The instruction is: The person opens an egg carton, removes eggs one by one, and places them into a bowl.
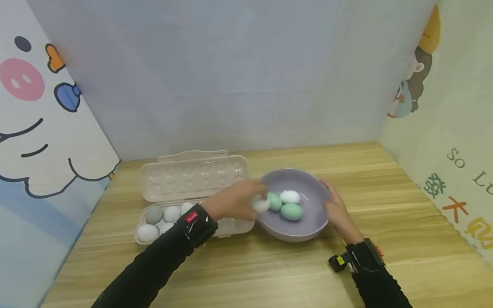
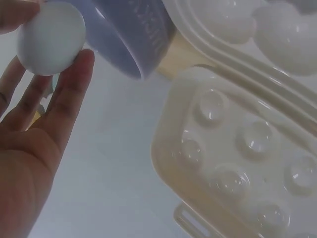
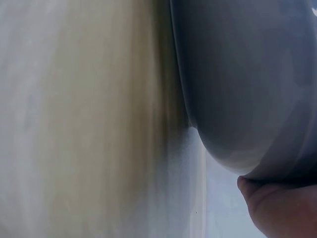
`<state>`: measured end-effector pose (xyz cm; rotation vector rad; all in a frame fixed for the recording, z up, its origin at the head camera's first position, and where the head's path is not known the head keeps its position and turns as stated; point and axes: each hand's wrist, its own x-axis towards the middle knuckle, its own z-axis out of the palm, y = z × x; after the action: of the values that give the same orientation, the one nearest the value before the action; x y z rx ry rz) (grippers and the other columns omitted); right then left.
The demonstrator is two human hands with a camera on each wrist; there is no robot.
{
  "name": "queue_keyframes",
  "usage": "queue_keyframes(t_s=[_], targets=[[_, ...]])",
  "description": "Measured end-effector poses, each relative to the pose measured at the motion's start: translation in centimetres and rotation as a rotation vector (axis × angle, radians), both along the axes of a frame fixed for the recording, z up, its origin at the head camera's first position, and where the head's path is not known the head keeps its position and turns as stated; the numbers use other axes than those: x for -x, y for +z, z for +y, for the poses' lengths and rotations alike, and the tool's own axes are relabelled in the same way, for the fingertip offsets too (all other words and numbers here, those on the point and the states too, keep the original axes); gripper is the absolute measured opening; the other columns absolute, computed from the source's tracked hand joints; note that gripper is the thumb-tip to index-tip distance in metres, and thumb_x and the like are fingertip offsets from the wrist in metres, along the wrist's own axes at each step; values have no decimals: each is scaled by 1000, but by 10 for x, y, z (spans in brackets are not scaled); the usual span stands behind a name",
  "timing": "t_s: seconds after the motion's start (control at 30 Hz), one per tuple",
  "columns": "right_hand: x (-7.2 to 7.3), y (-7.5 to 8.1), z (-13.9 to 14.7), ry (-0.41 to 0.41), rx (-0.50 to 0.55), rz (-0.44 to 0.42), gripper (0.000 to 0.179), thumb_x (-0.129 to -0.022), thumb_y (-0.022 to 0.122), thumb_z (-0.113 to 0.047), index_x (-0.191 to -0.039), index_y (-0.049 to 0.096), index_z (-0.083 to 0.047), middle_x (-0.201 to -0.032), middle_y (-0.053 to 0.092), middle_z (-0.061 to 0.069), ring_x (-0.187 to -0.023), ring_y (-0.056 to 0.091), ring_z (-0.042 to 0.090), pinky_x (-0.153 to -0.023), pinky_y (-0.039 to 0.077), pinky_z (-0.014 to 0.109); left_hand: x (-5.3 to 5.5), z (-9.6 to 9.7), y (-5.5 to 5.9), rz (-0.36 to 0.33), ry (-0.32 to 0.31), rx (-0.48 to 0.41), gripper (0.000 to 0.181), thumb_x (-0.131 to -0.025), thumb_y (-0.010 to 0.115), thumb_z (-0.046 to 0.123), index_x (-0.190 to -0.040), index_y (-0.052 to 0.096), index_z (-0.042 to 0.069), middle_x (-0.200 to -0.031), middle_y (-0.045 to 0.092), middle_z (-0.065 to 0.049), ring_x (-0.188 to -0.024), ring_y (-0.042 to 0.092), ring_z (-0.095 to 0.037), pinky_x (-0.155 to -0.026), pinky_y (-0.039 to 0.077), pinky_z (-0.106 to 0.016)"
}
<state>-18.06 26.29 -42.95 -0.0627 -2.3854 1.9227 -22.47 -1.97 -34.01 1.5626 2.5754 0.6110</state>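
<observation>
Between thumb and fingertips, my left hand holds a white egg at the left rim of a purple bowl. Inside the bowl lie a white egg and two green eggs. My right hand grips the bowl's right side, with the thumb over the rim; in the right wrist view a fingertip presses against the bowl's outer wall. To the left stands an open egg carton, partly hidden by my left forearm. Several white eggs and a greyish one fill its left end.
The carton's clear lid is folded back behind the base. Light wood table lies under everything. A grey backdrop rises at the back, with printed panels at the sides. A small black camera hangs at my right wrist.
</observation>
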Motion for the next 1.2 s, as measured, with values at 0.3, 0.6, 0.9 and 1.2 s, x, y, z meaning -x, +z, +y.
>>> queue_keyframes(t_s=[0.3, 0.6, 0.9, 1.2], targets=[[1, 0, -1, -4, -4, 1, 71, -76, 25, 14, -141, 16, -11, -147, 11, 17, -130, 14, 40, -103, 18, 57, 7, 33, -11, -35, -200, -10, 39, -62, 70, 3, -97, 54, 8, -99, 54, -1, -91, 48, -15, -82, 40, -24], [2, -1, 0, -21, -31, -2, 71, -75, 25, 14, -141, 17, -11, -146, 12, 17, -130, 14, 40, -103, 18, 57, 11, 53, -21, -17, -162, 187, 38, -64, 71, 5, -101, 61, 11, -96, 52, 1, -93, 47, -13, -86, 38, -23], [2, -1, 0, -18, -24, 8, 70, -75, 26, 14, -141, 17, -10, -146, 13, 17, -130, 15, 39, -103, 19, 55, 14, 59, -29, 23, -169, 239, 31, -67, 70, 6, -97, 64, 12, -91, 55, 4, -87, 49, -12, -80, 40, -23], [2, -2, 1, -17, -28, 24, 70, -75, 26, 14, -140, 19, -9, -146, 14, 17, -130, 16, 39, -103, 18, 56, 17, 62, -39, 14, -235, 184, 16, -75, 68, 10, -90, 64, 9, -88, 58, 0, -83, 53, -14, -80, 41, -23]])
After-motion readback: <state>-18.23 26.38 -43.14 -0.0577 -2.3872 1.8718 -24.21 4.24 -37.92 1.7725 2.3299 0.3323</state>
